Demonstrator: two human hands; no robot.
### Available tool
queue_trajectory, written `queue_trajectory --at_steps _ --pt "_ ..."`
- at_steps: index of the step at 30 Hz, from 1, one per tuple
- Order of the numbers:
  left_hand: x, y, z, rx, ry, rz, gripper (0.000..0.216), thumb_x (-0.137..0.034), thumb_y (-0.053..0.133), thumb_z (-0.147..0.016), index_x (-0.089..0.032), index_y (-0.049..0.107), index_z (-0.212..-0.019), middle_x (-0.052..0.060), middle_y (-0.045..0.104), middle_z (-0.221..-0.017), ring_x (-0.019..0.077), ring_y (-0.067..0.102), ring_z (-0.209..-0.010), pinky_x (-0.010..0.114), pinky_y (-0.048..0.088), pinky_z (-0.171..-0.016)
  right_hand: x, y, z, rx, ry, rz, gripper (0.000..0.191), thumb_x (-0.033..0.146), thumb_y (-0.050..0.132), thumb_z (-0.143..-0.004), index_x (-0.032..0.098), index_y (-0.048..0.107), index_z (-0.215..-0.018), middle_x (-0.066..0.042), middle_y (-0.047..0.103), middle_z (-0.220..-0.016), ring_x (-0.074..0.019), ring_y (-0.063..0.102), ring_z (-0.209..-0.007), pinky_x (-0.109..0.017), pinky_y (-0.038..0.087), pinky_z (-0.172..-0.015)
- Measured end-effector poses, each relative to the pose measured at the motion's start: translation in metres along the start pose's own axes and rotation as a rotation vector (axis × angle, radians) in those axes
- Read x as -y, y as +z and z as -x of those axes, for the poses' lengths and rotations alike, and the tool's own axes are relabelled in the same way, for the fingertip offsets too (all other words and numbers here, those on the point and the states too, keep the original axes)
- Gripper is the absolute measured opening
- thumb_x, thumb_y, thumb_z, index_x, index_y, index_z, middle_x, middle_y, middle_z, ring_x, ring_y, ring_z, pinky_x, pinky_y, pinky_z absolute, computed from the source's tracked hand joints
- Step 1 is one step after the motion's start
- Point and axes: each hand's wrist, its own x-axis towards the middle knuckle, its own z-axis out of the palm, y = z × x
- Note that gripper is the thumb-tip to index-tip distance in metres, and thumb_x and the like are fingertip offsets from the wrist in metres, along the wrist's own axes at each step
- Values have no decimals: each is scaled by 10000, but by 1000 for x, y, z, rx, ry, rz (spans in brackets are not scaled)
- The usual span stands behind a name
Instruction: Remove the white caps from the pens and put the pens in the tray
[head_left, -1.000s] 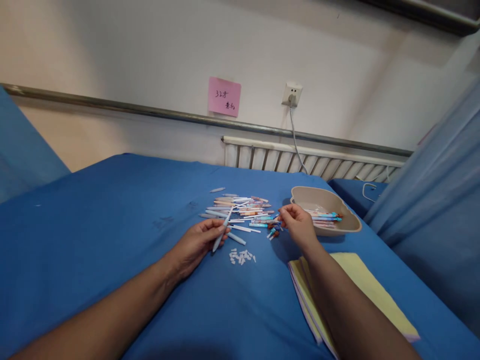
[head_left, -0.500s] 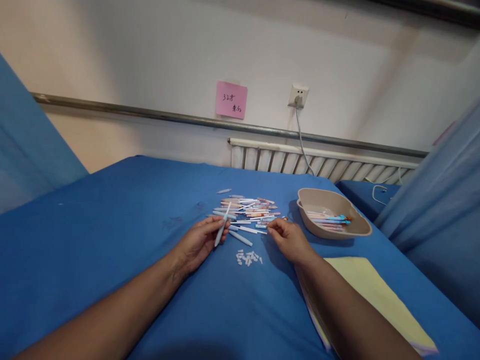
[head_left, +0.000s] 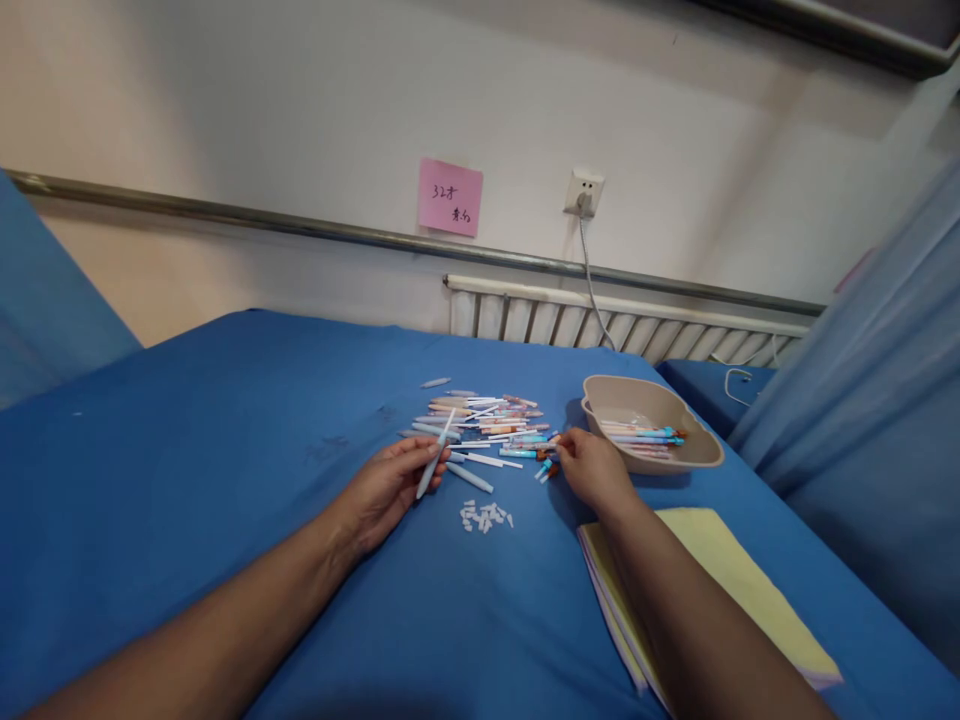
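Note:
My left hand (head_left: 386, 487) rests on the blue sheet (head_left: 225, 480) and grips a pale blue pen barrel (head_left: 430, 468) with a white refill sticking out of its top. A heap of pens and loose pen parts (head_left: 487, 420) lies just beyond both hands. My right hand (head_left: 596, 470) is curled at the right end of the heap, its fingertips pinched on small coloured pieces (head_left: 547, 462). I cannot make out exactly what it holds. A cluster of small white caps (head_left: 484, 516) lies between my hands.
A beige tray (head_left: 697, 452) holding several assembled pens (head_left: 645, 433) stands to the right of my right hand. Yellow sheets (head_left: 735, 580) lie under my right forearm. A radiator (head_left: 622, 325), a wall socket with cable (head_left: 583, 192) and a pink note (head_left: 449, 197) are behind.
My right hand moved left along the heap, then back right to the small coloured pieces. My left hand kept hold of the pen barrel and barely shifted.

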Motion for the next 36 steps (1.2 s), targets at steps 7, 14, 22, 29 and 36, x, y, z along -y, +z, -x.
queue_trajectory --at_steps 7,14,22,29,36 --pt "1 0 -2 5 5 8 95 -94 655 -764 -138 621 -841 37 673 -774 101 628 -628 181 525 -581 -5 2 -2 54 15 71 181 299 486 -868 197 635 -857 -59 693 -808 -192 619 -737 -274 320 -595" --pt "2 0 -1 8 9 3 90 -96 659 -764 -137 627 -837 43 676 -776 96 632 -625 173 530 -580 -6 2 -4 157 22 24 228 317 497 -856 197 648 -734 -50 690 -735 -181 612 -681 -265 306 -551" --pt "3 -2 -3 21 -3 -16 99 -107 665 -764 -137 623 -848 46 676 -803 92 630 -635 167 532 -584 -13 0 -3 96 82 148 180 283 488 -847 170 612 -913 -114 695 -872 -219 632 -824 -279 358 -639" --pt "4 -3 -3 19 -14 -14 139 -134 699 -738 -146 614 -847 32 678 -784 87 621 -617 164 522 -572 -11 10 -5 111 50 131 159 337 535 -826 192 587 -866 -79 699 -829 -221 641 -795 -279 347 -608" --pt "5 -3 -4 22 1 -25 147 -143 694 -746 -140 603 -861 33 678 -783 85 617 -623 162 519 -580 -2 3 0 175 13 110 194 346 497 -847 196 605 -787 -60 686 -787 -203 630 -767 -269 348 -609"
